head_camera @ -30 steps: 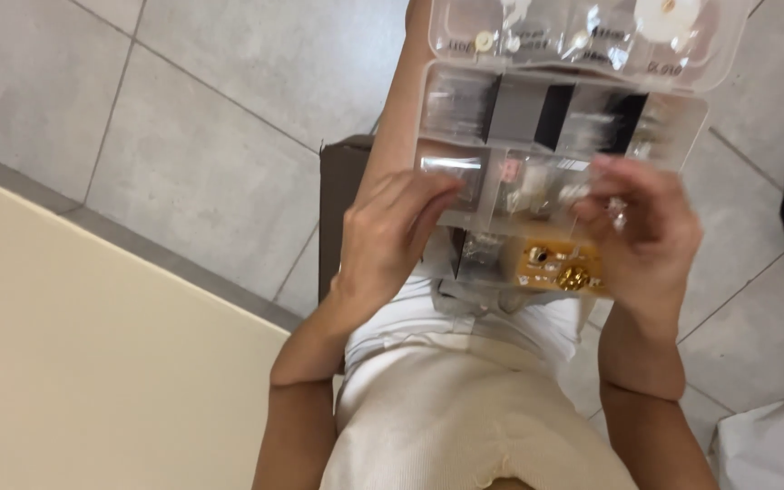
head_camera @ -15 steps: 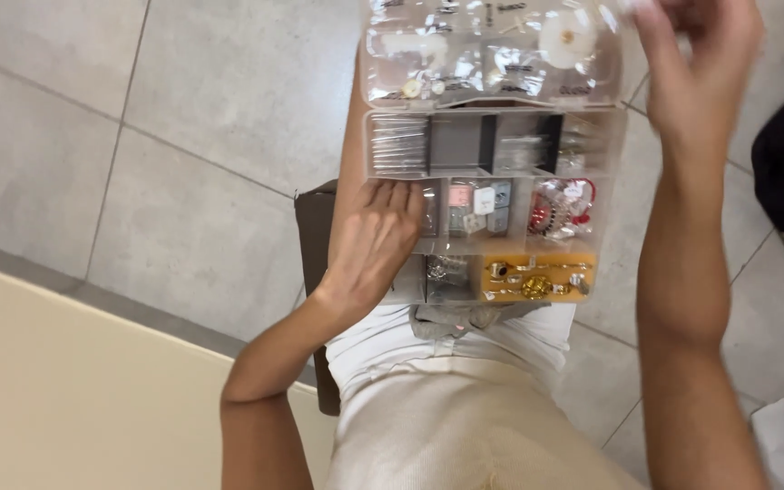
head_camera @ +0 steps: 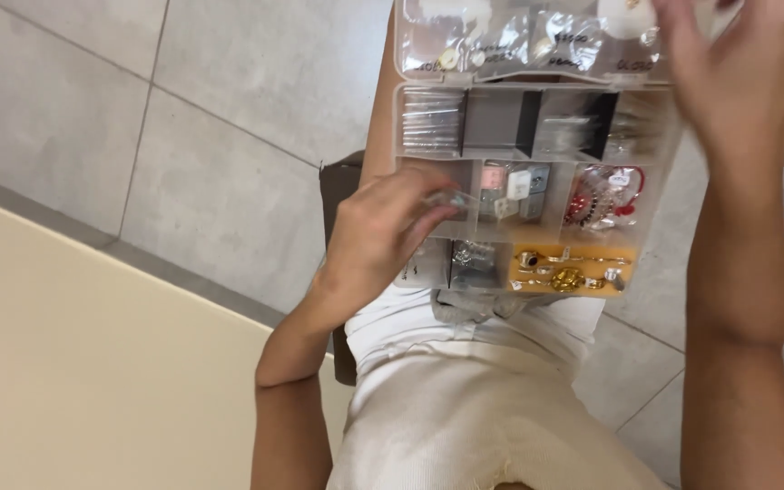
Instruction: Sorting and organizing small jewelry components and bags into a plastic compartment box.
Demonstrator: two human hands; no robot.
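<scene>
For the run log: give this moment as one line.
left hand: fingertips in clear organizer box | right hand: on open lid | box on lap

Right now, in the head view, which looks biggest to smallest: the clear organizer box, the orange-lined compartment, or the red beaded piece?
1. Clear organizer box, spanning the lap.
2. Orange-lined compartment, one long section of it.
3. Red beaded piece, filling only part of its own section.

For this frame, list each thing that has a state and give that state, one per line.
Clear organizer box: open, resting on the person's lap.
Box lid: swung up and back, small bags tucked in it.
Gold pieces compartment: filled, on an orange card.
Red beaded piece: lying in its compartment.
Left hand: fingers pinching a small clear bag at the box's left side.
Right hand: raised at the lid's right corner, blurred; grip unclear.
</scene>
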